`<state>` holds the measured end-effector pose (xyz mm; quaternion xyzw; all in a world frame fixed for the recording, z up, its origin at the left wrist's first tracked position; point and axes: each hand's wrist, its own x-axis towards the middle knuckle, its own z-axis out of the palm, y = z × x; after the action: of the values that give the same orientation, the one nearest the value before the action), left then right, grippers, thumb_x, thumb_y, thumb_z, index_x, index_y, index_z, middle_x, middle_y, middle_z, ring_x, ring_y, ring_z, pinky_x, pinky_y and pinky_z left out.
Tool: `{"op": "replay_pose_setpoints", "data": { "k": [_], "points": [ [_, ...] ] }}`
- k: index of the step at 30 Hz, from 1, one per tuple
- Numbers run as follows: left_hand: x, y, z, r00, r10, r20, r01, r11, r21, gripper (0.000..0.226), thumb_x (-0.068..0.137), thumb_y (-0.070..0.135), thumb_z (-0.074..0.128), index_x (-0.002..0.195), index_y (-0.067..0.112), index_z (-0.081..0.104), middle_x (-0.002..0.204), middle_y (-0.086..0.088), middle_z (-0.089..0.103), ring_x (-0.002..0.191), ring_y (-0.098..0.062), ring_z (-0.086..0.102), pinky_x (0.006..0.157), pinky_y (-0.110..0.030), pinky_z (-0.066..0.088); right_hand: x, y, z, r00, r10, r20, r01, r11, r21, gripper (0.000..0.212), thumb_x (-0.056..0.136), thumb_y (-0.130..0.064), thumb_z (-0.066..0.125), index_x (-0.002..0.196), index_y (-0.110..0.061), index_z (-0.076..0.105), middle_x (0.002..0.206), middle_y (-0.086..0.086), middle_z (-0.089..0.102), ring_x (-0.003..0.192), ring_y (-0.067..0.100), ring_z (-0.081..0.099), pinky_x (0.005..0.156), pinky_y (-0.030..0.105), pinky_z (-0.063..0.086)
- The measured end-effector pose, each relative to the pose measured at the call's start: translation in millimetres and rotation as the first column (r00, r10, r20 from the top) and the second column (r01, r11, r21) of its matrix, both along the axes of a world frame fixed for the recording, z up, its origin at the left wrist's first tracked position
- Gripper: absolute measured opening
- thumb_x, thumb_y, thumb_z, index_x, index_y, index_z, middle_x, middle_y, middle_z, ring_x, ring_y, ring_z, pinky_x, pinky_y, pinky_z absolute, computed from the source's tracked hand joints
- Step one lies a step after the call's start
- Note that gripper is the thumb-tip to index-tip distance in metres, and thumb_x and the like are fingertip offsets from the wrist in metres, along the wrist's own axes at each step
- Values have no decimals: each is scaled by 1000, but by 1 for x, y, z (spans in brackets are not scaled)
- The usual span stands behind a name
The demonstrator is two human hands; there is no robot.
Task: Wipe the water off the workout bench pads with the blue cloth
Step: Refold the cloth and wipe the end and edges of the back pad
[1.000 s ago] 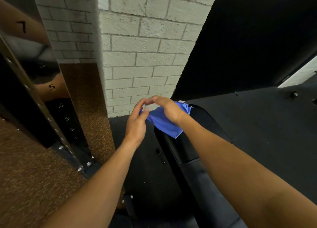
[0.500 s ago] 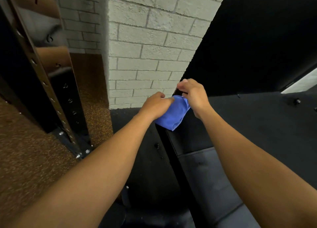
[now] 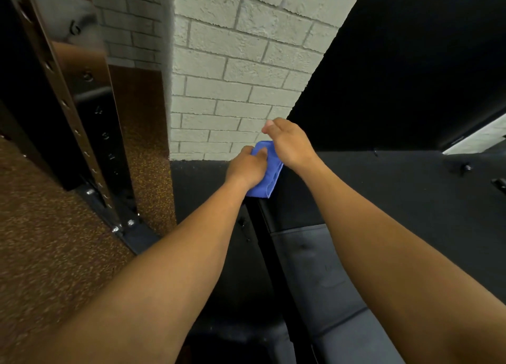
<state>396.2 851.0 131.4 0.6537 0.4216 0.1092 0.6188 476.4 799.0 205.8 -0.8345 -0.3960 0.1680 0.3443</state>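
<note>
Since half a second ago both hands have shifted slightly toward the wall, and the right hand [image 3: 291, 144] has lifted off the blue cloth [image 3: 269, 172] where before it pinched the cloth's upper corner. Left hand [image 3: 247, 169] now: fingers curled down over the cloth, thumb tip lying on the blue fabric near its top edge, knuckles up; a closed grip on the cloth, pressing it onto the far end of the workout bench pad [image 3: 295, 210]. Cloth is bunched and folded, mostly under and just to the right of the left hand, with its stitched hem showing below the wrist at the pad's left edge. Right hand: fingers loosely bent and held together, thumb out toward the wall, palm down; it hovers just above and to the right of the cloth, its heel close beside the fabric, contact unclear, nothing in its grasp. Below the hands, nearer the camera, a second black pad section [image 3: 323, 276] runs between the two forearms, separated from the far pad by a seam. Beyond the hands stands a pale brick wall [image 3: 232, 70]. Well off to the left of the left hand, a dark rack upright [image 3: 90, 133] with numbered holes stands on speckled brown flooring [image 3: 46, 248].
</note>
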Motion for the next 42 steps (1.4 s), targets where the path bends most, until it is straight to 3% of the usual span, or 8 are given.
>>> {"op": "replay_pose_setpoints", "data": {
  "k": [6, 12, 17, 24, 29, 34, 37, 42],
  "points": [
    [-29, -51, -14, 966, 208, 153, -167, 956, -242, 63, 91, 57, 46, 146, 33, 29, 123, -5, 65, 102, -22, 66, 92, -45, 56, -31, -10, -10, 973, 218, 79, -193, 950, -244, 43, 107, -40, 41, 108, -4, 65, 109, 10, 65, 99, 26, 63, 95, 40, 47],
    [-50, -112, -23, 965, 214, 149, -168, 947, -275, 70, 105, 57, 32, 161, 36, -5, 163, -10, 25, 139, -31, 43, 97, -36, 40, -37, -31, -7, 971, 208, 120, -180, 961, -210, 45, 108, -35, 39, 126, 0, 61, 133, 14, 59, 128, 27, 49, 92, 20, 29],
    [-60, -138, -24, 977, 156, 143, -120, 965, -234, 74, 107, 50, 31, 159, 30, -18, 168, -7, 12, 146, -29, 33, 100, -34, 35, -31, -40, -3, 981, 130, 141, -118, 989, -92, 46, 108, -37, 38, 125, 0, 60, 129, 13, 59, 120, 26, 53, 88, 24, 32],
    [-38, -114, -25, 974, 208, 91, -193, 970, -151, 79, 103, 55, 37, 160, 32, -12, 165, -10, 19, 136, -36, 45, 107, -56, 44, -16, -47, -10, 990, 75, 122, -69, 996, -50, 45, 108, -37, 40, 124, 1, 59, 129, 9, 59, 110, 20, 53, 84, 20, 32],
    [-16, -75, -22, 943, 312, 114, -289, 940, -183, 68, 102, 49, 44, 158, 24, 15, 152, -14, 41, 123, -34, 55, 96, -38, 47, -2, -53, -9, 997, 2, 78, -1, 1000, -8, 42, 107, -39, 40, 124, -7, 62, 129, 5, 58, 106, 11, 49, 92, 24, 34],
    [-9, -23, -2, 964, 222, 147, -200, 968, -154, 27, 100, 39, 44, 112, 18, 56, 96, -1, 65, 87, -21, 64, 71, -30, 49, 3, -52, -12, 999, -3, 52, 4, 1000, -16, 38, 107, -39, 40, 125, -15, 64, 120, -4, 55, 109, 10, 50, 93, 22, 32],
    [-1, -1, -5, 988, 101, 117, -74, 973, -220, 45, 86, 48, 42, 107, 18, 68, 107, -13, 74, 101, -32, 70, 90, -45, 58, -1, -52, -8, 999, 7, 35, -6, 999, -39, 38, 108, -40, 39, 126, -17, 62, 119, -8, 52, 108, 8, 48, 92, 22, 31],
    [-21, -31, 1, 971, 145, 188, -110, 976, -186, 22, 103, 38, 36, 108, 33, 57, 109, -7, 68, 108, -31, 65, 94, -42, 53, -2, -49, 8, 999, 28, 41, -25, 998, -55, 39, 108, -42, 37, 121, -15, 63, 126, -3, 54, 110, 11, 49, 91, 24, 32]
  ]
}}
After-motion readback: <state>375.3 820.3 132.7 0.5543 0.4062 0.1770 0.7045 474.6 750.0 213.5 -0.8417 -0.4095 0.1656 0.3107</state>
